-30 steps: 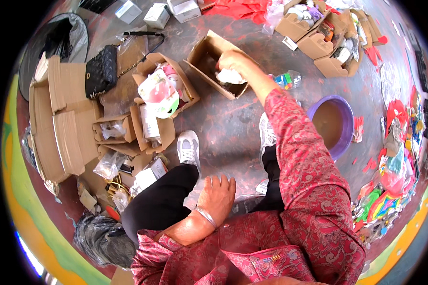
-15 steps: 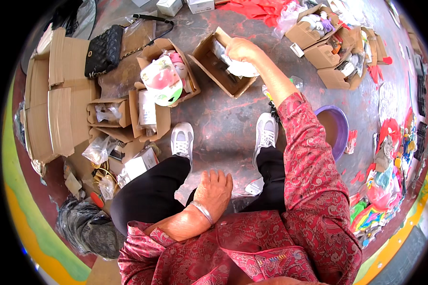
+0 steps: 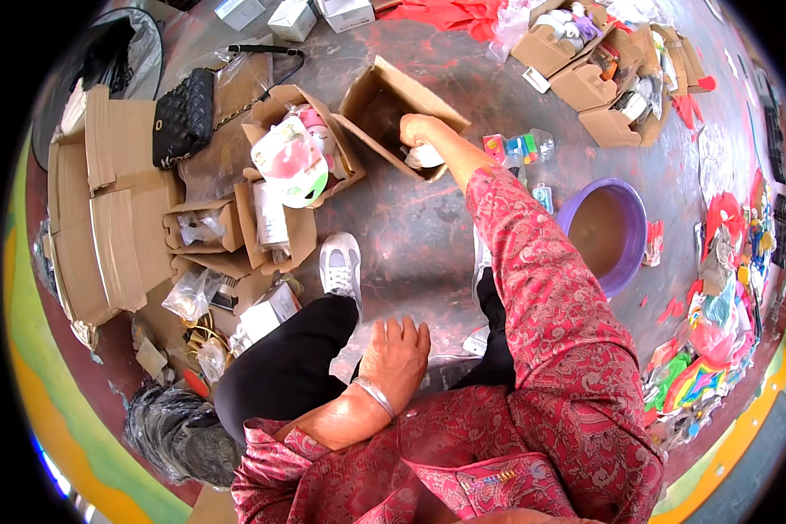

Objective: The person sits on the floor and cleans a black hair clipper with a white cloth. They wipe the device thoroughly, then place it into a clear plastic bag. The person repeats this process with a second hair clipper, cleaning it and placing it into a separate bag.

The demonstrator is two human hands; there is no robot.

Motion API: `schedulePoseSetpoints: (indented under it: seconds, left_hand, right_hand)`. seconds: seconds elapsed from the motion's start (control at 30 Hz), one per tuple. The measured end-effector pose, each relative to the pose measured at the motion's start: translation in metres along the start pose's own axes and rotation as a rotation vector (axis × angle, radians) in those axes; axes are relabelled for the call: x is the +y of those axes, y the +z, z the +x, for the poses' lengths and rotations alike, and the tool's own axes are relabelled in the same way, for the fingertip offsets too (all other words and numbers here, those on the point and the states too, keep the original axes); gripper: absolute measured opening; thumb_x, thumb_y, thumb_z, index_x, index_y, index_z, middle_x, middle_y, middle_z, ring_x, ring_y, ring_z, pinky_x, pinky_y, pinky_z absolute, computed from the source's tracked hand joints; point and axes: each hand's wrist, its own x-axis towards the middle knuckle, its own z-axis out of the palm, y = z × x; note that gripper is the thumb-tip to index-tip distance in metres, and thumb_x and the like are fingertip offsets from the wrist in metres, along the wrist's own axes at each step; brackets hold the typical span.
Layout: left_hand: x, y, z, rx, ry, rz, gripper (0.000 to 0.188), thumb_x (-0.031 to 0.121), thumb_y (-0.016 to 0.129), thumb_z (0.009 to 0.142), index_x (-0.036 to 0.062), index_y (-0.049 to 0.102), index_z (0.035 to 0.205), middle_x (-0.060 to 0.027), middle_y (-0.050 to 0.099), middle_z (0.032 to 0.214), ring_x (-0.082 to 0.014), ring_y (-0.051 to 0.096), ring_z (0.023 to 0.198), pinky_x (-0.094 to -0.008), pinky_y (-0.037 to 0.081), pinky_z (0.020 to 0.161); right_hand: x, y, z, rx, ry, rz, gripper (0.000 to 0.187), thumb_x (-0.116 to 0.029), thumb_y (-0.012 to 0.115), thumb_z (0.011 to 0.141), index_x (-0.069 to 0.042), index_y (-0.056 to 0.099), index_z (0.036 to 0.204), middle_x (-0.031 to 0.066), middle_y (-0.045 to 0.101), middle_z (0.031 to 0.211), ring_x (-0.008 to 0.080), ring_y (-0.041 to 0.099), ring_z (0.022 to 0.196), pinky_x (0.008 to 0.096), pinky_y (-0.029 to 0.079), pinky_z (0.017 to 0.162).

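My right hand point(image 3: 421, 131) reaches down into an open brown cardboard box point(image 3: 452, 112) on the floor ahead. Its fingers are closed and partly hidden; below them, inside the box, shows a white item point(image 3: 424, 157) whose kind I cannot make out. My left hand point(image 3: 395, 362) lies with fingers stretched out in front of my lap, holding nothing, a silver bangle at its wrist. Left of the box stands another carton with a pink-faced doll point(image 3: 319, 135) and a red, white and green package point(image 3: 290, 162) leaning out of it.
A purple basin point(image 3: 635, 229) of brownish water stands right of my arm, near small colourful packets point(image 3: 522, 148). Cartons of goods point(image 3: 616, 122) sit at the far right. A black quilted handbag point(image 3: 183, 118) and a large folded carton point(image 3: 113, 210) lie left. Colourful packages point(image 3: 707, 341) line the right side.
My right hand has gone lower and a little left, from above the box into it, with the white item under it. The box has turned slightly. My left hand stays nearly in place.
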Motion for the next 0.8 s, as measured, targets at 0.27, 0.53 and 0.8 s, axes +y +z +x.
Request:
schedulePoseSetpoints:
  seconds: [0.27,0.53,0.8]
  left_hand:
    - [0.0,0.004,0.0,0.019,-0.001,-0.001,0.04,0.022,0.06,0.071,0.0031,0.053,0.106,-0.0077,0.052,0.086,-0.0217,0.051,0.084,-0.0344,0.039,0.073]
    - [0.001,0.003,0.0,-0.041,-0.003,-0.036,0.039,0.019,0.057,0.072,0.0028,0.053,0.108,-0.009,0.053,0.089,-0.0227,0.051,0.086,-0.0353,0.04,0.075]
    - [-0.001,0.0,0.001,-0.05,0.0,-0.031,0.042,0.02,0.058,0.072,0.0026,0.053,0.109,-0.0098,0.053,0.091,-0.0228,0.051,0.086,-0.0351,0.039,0.076]
  right_hand:
    - [-0.024,-0.002,-0.078,0.229,0.01,-0.025,0.021,-0.012,0.061,0.072,-0.01,0.069,0.091,0.0069,0.064,0.105,0.0232,0.061,0.097,0.037,0.051,0.076]
    - [-0.025,-0.002,-0.055,0.15,-0.05,-0.169,0.029,-0.011,0.063,0.07,-0.016,0.068,0.099,0.0076,0.063,0.108,0.019,0.06,0.1,0.0347,0.049,0.079]
    - [-0.026,0.005,-0.052,0.416,-0.018,-0.225,0.02,-0.015,0.065,0.069,-0.014,0.07,0.088,0.0068,0.066,0.097,0.0209,0.063,0.09,0.0353,0.05,0.072]
